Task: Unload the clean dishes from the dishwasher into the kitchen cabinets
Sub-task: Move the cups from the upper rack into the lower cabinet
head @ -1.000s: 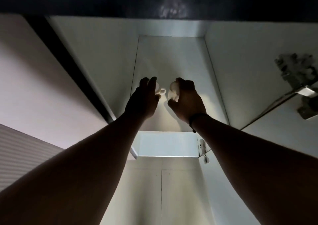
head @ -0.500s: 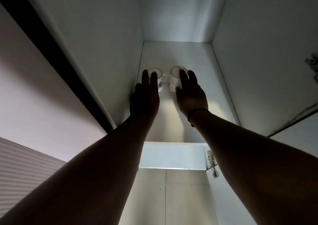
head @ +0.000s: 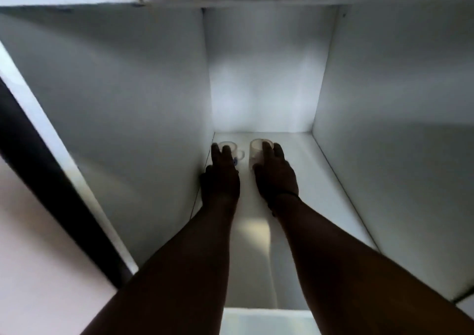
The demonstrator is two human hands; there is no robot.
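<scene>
Two small white ceramic mugs stand upright at the back of the white cabinet shelf, near the rear wall. The left white ceramic mug, with a blue mark low on its side and its handle pointing right, sits just beside the left cabinet wall. The right white ceramic mug stands near it, apart.

The left hand has its fingers straight and together against the near side of its mug. The right hand likewise lays extended fingers over its mug; whether the thumb curls round it cannot be told in the dim light.

Risk assessment: both mugs appear set down. A push further back could knock either against the rear wall, or the left one against the side wall. A careless withdrawal could catch the handle and tip that mug into its neighbour.
</scene>
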